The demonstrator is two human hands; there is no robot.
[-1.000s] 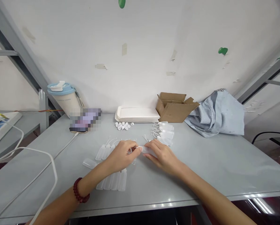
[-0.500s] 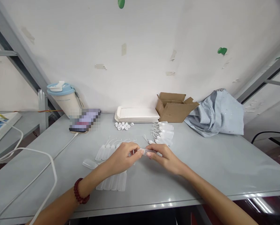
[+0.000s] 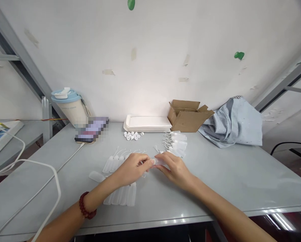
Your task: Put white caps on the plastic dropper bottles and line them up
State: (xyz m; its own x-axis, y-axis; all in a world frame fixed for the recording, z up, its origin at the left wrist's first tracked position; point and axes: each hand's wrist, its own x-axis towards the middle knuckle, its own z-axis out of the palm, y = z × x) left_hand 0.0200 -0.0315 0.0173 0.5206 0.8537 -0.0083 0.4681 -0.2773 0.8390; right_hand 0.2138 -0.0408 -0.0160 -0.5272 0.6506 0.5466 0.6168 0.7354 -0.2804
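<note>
Above the middle of the table, my left hand and my right hand meet at a small translucent plastic bottle. My left thumb and fingers pinch its white cap end; my right fingers close round its body. Under and beside my left hand lie rows of similar flat bottles, partly hidden by my wrist. Some of these bottles have thin white loops at their tops. One single bottle lies at an angle left of my wrist. More looped bottles are piled beyond my right hand.
Several loose white caps lie before a stack of white trays. An open cardboard box and grey-blue cloth stand at the back right. A phone, lidded cup and white cable are at left.
My right hand has shifted its grip on the bottle, its thumb now lower and more hidden. My left hand stays nearly still at the cap end.
</note>
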